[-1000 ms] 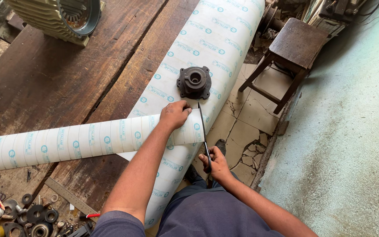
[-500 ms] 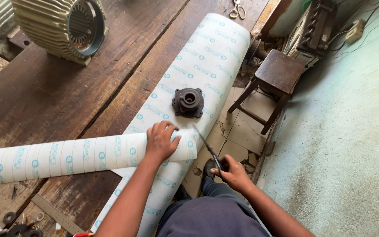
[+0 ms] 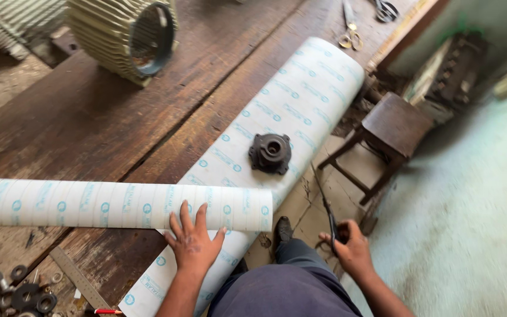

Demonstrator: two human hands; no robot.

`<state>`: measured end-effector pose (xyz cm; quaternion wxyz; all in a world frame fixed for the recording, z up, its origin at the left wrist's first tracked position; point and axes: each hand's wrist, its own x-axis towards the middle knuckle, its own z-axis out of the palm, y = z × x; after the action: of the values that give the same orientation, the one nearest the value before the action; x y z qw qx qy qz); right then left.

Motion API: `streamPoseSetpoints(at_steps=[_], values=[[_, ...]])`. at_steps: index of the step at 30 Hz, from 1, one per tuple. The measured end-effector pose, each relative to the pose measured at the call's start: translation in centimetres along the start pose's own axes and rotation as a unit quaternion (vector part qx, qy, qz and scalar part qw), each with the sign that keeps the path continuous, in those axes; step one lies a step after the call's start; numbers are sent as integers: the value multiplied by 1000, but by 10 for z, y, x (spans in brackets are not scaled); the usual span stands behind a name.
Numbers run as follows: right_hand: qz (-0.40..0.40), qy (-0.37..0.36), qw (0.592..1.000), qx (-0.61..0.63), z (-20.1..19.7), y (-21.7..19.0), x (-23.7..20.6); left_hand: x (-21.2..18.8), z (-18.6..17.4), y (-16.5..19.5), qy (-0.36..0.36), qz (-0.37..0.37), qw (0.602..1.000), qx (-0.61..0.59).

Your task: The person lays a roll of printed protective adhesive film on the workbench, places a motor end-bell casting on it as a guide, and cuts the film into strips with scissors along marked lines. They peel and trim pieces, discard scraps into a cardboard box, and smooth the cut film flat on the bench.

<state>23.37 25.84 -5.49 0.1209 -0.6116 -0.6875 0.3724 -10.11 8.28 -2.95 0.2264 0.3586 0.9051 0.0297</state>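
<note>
Your left hand (image 3: 193,243) lies flat, palm down, fingers (image 3: 188,216) spread wide and gripping nothing, pressing on the unrolled sheet (image 3: 300,100) right at the edge of the roll (image 3: 112,204). Your forearm runs up from the bottom of the view, over the near edge of the table (image 3: 89,123).

Your right hand (image 3: 350,249) hangs off the table's side, above the floor (image 3: 318,211), its fingers closed around the dark handle of a pair of scissors (image 3: 325,205). The long thin blades point up and away from you, toward the sheet's edge, just beside it; I cannot tell whether they touch it.

The white sheet with blue print runs diagonally across the wooden table from near your left hand to the far end. The roll lies across its near part, stretching off to the left. A dark metal cap (image 3: 270,152) sits on the sheet, well ahead of your left hand, weighing it down.

A ribbed motor housing (image 3: 127,35) stands at the far left of the table. Another pair of scissors (image 3: 350,26) lies at the far end. Washers (image 3: 27,293) and a steel ruler (image 3: 77,285) lie near your left elbow. A wooden stool (image 3: 391,132) stands on the floor beyond your right hand, well apart from it. Your shoe (image 3: 281,230) shows below the table's edge.
</note>
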Motion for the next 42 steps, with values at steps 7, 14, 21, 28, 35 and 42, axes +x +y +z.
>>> streamPoseSetpoints(at_steps=[7,14,21,28,35,42], values=[[-40,-77,995,46,-15,-63,211,2,17,8,81,-117,985,-96],[-344,-155,885,-272,-28,-130,394,37,15,74,90,-305,942,-106],[-576,-240,771,-130,45,-198,342,38,39,132,278,-398,866,-122],[-718,-432,506,-206,118,-224,208,8,93,146,344,-510,632,-471],[-641,-535,495,-242,131,-224,202,27,125,174,354,-474,597,-542],[-475,-643,562,-213,135,-232,215,15,90,182,349,-292,474,-754]])
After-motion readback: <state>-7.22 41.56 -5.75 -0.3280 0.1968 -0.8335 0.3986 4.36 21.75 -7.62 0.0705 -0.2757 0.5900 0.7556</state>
